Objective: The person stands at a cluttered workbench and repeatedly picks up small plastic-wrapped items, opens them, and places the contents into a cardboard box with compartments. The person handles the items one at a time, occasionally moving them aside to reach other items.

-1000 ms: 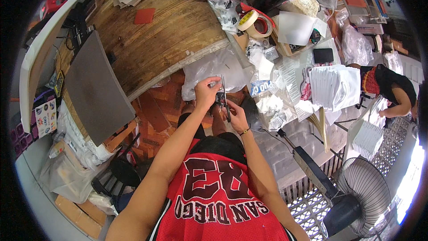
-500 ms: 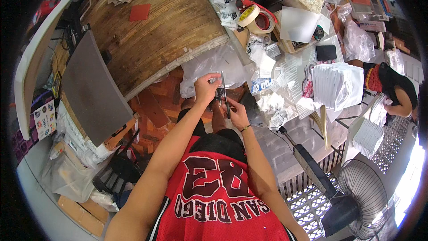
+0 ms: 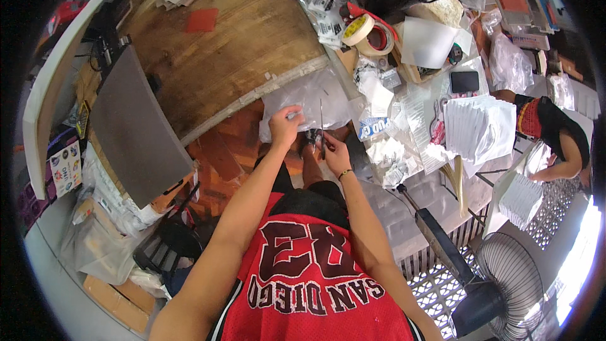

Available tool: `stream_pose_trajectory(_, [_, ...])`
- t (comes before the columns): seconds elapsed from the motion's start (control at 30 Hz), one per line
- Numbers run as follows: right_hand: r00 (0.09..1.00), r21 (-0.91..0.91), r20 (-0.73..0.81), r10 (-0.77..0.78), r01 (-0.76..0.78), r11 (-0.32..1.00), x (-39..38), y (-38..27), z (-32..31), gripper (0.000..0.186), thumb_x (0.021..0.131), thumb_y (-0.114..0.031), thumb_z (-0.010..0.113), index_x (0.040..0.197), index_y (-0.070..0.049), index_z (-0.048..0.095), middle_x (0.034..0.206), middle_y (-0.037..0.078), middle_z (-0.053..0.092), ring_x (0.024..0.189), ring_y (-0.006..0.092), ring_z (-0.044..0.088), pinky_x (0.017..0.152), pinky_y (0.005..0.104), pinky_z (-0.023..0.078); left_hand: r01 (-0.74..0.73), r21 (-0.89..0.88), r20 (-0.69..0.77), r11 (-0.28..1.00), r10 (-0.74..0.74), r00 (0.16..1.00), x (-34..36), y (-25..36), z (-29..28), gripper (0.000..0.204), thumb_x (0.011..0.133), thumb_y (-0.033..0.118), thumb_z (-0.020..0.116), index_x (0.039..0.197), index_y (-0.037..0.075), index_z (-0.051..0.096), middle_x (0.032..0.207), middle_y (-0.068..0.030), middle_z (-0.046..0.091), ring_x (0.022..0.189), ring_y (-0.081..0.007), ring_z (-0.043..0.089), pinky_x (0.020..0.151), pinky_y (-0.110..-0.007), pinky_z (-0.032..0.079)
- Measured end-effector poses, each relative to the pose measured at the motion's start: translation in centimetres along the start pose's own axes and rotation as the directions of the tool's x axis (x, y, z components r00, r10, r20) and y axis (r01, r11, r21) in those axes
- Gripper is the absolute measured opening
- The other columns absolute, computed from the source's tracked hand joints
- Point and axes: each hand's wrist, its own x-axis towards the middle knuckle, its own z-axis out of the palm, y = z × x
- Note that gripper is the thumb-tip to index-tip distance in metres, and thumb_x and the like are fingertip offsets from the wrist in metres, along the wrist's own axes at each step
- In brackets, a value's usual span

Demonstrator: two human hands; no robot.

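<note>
My right hand (image 3: 335, 155) is closed around the dark handles of a pair of scissors (image 3: 322, 131). Their thin blades point away from me, toward the table edge. To the left of the blades, my left hand (image 3: 285, 129) is raised with thumb and fingers pinched together. A small pale bit shows at those fingertips, too small to name. Beyond both hands lies a clear plastic bag (image 3: 306, 98), crumpled, beside the edge of the wooden table. My hands are apart, above my legs and the floor.
A wooden tabletop (image 3: 233, 44) with a red square (image 3: 202, 20) spans the far left. At right, a cluttered table holds tape rolls (image 3: 358, 29), a phone (image 3: 464, 82) and stacked white sheets (image 3: 480, 127). A fan (image 3: 505, 284) stands at lower right. Another person's arm (image 3: 565, 158) reaches toward papers.
My left hand has moved left, away from the scissors' blades. The scissors remain in my right hand. At far right, the other person's arm has shifted over the papers.
</note>
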Motion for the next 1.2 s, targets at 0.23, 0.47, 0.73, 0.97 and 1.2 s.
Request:
stream_pose_trajectory(0.23, [0.961, -0.220, -0.133, -0.243, 0.210, 0.953, 4.0, -11.4, 5.7, 0.025, 0.080, -0.013, 0.075, 0.102, -0.004, 0.068, 0.087, 0.016, 0.071, 0.085, 0.0353, 0.070, 0.077, 0.0422, 0.055, -0.174, -0.010, -0.090, 0.985, 0.172, 0.981, -4.9, -4.7, -10.1, 0.017, 0.090, 0.009, 0.069, 0.105, 0.004, 0.075, 0.097, -0.0101, 0.075, 0.088, -0.0198, 0.069, 0.079, -0.034, 0.053])
stream_pose_trajectory(0.47, [0.796, -0.660, -0.238, -0.557, 0.288, 0.694, 15.2, -18.5, 10.6, 0.011, 0.084, -0.012, 0.067, 0.093, -0.005, 0.065, 0.112, 0.019, 0.066, 0.097, 0.0393, 0.065, 0.079, 0.0489, 0.053, -0.053, -0.273, -0.035, 0.961, 0.045, 0.998, -7.4, -1.8, -18.0, 0.019, 0.089, -0.002, 0.067, 0.108, 0.000, 0.071, 0.103, -0.0050, 0.071, 0.089, -0.0115, 0.066, 0.079, -0.027, 0.054])
stream_pose_trajectory(0.73, [0.572, -0.670, -0.203, -0.795, 0.511, 0.538, 13.2, -19.4, 9.7, 0.025, 0.089, -0.011, 0.063, 0.112, -0.005, 0.071, 0.124, 0.016, 0.067, 0.107, 0.0351, 0.066, 0.091, 0.0422, 0.056, -0.052, -0.449, 0.144, 0.892, 0.130, 0.981, -3.5, 2.2, -21.1, 0.018, 0.090, -0.002, 0.070, 0.107, 0.000, 0.064, 0.100, -0.0069, 0.067, 0.092, -0.0129, 0.065, 0.078, -0.028, 0.057])
stream_pose_trajectory(0.97, [0.853, -0.076, -0.292, -0.433, 0.431, 0.899, -1.1, -15.8, 5.0, 0.032, 0.096, -0.029, 0.068, 0.116, -0.005, 0.071, 0.101, 0.011, 0.075, 0.095, 0.0156, 0.068, 0.088, 0.0341, 0.054, -0.155, -0.255, 0.543, 0.954, 0.274, 0.794, -2.3, 8.1, -15.0, 0.050, 0.090, -0.004, 0.068, 0.133, 0.004, 0.045, 0.097, -0.0115, 0.067, 0.084, -0.0158, 0.067, 0.069, -0.028, 0.056])
stream_pose_trajectory(1.2, [0.529, 0.172, -0.849, -0.019, 0.311, 0.935, -21.8, 4.1, -0.5, 0.018, 0.092, -0.018, 0.070, 0.092, -0.001, 0.071, 0.078, 0.011, 0.073, 0.059, 0.0188, 0.067, 0.062, 0.0339, 0.055, -0.527, 0.118, 0.960, 0.841, 0.039, 0.277, -13.0, 7.6, 1.6, 0.049, 0.093, 0.009, 0.070, 0.137, 0.002, 0.049, 0.103, -0.0127, 0.071, 0.081, -0.0166, 0.069, 0.073, -0.029, 0.056])
